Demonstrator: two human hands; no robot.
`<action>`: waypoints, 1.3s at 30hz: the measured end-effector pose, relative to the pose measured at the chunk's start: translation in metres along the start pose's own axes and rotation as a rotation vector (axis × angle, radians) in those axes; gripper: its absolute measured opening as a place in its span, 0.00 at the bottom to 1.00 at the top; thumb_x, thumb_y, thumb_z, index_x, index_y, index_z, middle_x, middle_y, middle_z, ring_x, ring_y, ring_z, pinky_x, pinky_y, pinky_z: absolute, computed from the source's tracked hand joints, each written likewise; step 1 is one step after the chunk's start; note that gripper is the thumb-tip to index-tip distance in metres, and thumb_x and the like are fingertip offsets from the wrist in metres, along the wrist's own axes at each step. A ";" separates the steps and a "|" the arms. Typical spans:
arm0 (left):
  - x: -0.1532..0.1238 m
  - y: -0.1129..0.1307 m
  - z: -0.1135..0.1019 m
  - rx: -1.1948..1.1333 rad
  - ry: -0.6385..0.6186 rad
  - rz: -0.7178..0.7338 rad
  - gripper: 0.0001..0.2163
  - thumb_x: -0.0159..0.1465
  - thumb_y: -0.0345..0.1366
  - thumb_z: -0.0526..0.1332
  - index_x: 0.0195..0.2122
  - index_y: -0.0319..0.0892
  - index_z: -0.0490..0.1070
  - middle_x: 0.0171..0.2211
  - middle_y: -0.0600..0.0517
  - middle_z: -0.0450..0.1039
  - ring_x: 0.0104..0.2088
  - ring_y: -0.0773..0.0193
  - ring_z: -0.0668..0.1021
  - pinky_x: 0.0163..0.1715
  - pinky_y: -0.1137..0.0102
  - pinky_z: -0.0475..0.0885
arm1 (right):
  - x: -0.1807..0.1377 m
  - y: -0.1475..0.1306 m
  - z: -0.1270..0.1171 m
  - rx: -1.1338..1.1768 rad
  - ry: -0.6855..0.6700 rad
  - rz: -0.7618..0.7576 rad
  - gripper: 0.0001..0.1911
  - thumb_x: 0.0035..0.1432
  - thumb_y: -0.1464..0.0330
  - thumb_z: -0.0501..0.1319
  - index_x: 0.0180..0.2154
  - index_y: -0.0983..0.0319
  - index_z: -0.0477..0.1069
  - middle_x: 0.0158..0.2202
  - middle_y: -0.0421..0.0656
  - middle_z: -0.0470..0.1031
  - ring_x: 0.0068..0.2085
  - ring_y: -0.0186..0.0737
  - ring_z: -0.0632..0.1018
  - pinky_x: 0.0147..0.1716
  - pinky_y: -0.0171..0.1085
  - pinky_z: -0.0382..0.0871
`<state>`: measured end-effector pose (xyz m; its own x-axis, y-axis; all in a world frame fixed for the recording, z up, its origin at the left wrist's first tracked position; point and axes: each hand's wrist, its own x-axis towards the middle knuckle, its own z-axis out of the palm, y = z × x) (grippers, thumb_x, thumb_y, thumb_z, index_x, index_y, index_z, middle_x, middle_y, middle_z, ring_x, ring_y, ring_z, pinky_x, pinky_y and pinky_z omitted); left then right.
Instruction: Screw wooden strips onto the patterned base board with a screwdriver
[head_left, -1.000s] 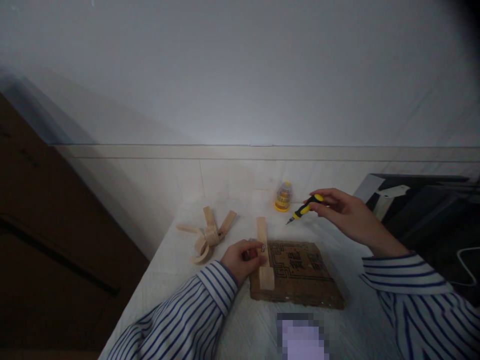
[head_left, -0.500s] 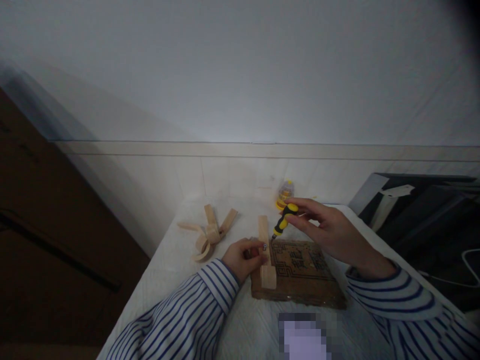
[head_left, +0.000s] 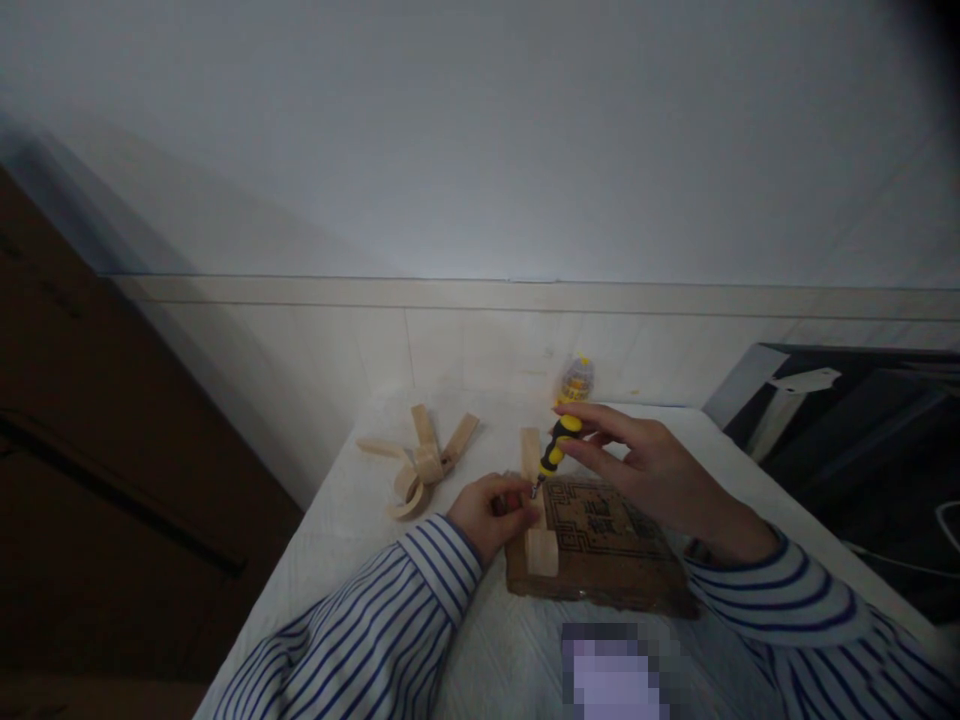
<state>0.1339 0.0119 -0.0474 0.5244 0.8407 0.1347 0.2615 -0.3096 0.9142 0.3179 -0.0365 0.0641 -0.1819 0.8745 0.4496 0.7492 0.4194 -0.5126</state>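
My right hand (head_left: 649, 460) grips a black-and-yellow screwdriver (head_left: 553, 455) by its handle, its tip slanting down to the left. The tip meets a small metal piece, apparently a screw (head_left: 534, 491), pinched between the thumb and fingers of my left hand (head_left: 480, 512). Under these fingertips lies a pale wooden strip (head_left: 530, 447), with a curled wooden piece (head_left: 543, 553) at its near end. The strip rests across the left side of a brown slab (head_left: 615, 585) with dark printed patterns. My left fingertips partly hide the screw.
A joined wooden piece (head_left: 426, 465) with several strips lies to the left on the white-covered table (head_left: 337, 560). Behind my right hand stands a clear and yellow container (head_left: 577, 376). A pixelated patch (head_left: 615, 680) is at the near edge, and a dark panel (head_left: 885, 440) at right.
My right hand has moved left and slightly down, bringing the screwdriver tip from beside the strip onto the screw. My left hand keeps its pinch in nearly the same place.
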 end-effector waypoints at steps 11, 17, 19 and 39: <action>0.000 -0.001 0.000 0.007 0.006 0.003 0.13 0.51 0.37 0.65 0.39 0.41 0.75 0.24 0.56 0.63 0.24 0.71 0.64 0.23 0.76 0.60 | 0.000 -0.002 0.000 0.001 -0.007 -0.006 0.18 0.57 0.59 0.55 0.48 0.57 0.67 0.36 0.43 0.77 0.31 0.39 0.77 0.22 0.34 0.72; 0.000 0.000 0.000 0.003 0.007 0.001 0.13 0.51 0.37 0.65 0.38 0.40 0.75 0.24 0.56 0.62 0.24 0.71 0.64 0.23 0.75 0.60 | 0.000 -0.003 0.000 0.005 -0.017 0.005 0.17 0.57 0.60 0.55 0.48 0.57 0.67 0.38 0.43 0.77 0.32 0.39 0.77 0.22 0.33 0.71; 0.000 0.000 0.000 0.009 0.000 0.000 0.13 0.51 0.37 0.65 0.39 0.40 0.75 0.24 0.56 0.62 0.24 0.71 0.64 0.23 0.76 0.60 | 0.000 -0.003 0.000 -0.001 -0.015 0.000 0.18 0.57 0.60 0.56 0.48 0.57 0.67 0.37 0.43 0.77 0.32 0.39 0.77 0.24 0.34 0.72; -0.002 0.003 0.000 -0.019 0.008 0.000 0.13 0.51 0.36 0.64 0.38 0.40 0.75 0.24 0.56 0.62 0.24 0.70 0.64 0.24 0.75 0.60 | 0.001 -0.008 0.001 0.023 -0.032 -0.017 0.18 0.57 0.61 0.56 0.49 0.57 0.67 0.36 0.42 0.76 0.30 0.36 0.76 0.20 0.31 0.70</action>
<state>0.1334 0.0096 -0.0443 0.5178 0.8444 0.1373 0.2463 -0.3009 0.9213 0.3111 -0.0386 0.0676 -0.2154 0.8744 0.4347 0.7308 0.4396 -0.5222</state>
